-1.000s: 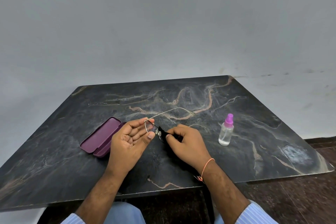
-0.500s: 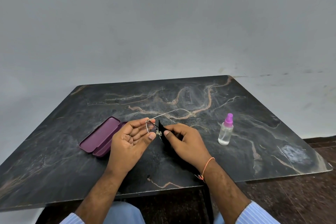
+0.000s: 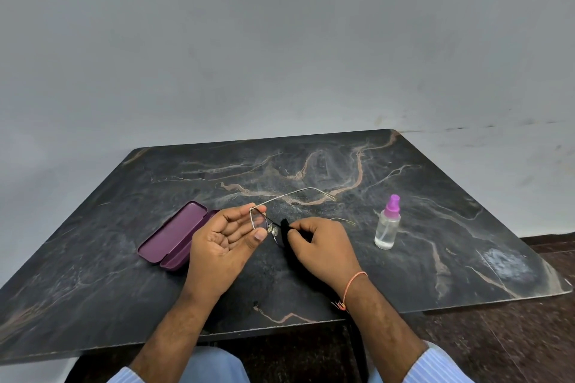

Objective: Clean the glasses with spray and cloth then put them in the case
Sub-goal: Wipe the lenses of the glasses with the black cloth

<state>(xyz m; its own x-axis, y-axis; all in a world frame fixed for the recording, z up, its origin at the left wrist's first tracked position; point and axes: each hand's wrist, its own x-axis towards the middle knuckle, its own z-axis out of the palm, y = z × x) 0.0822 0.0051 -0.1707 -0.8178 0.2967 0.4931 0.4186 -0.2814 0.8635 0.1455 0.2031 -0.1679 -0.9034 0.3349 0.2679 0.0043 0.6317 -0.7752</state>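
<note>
My left hand (image 3: 224, 239) holds thin metal-framed glasses (image 3: 259, 221) by the left lens, palm up, above the middle of the dark marble table (image 3: 435, 258). The glasses' arms are unfolded and one arm reaches back over the table. My right hand (image 3: 323, 246) pinches a small black cloth (image 3: 284, 227) against the right lens. An open purple case (image 3: 174, 235) lies on the table just left of my left hand. A clear spray bottle (image 3: 387, 227) with a pink top stands upright to the right of my right hand.
The table's near edge runs just under my forearms, and its right corner lies at the lower right. A plain grey wall rises behind the table. Dark reddish floor shows at the right.
My right hand has shifted the black cloth slightly along the right lens. My left hand and the glasses have stayed in nearly the same place.
</note>
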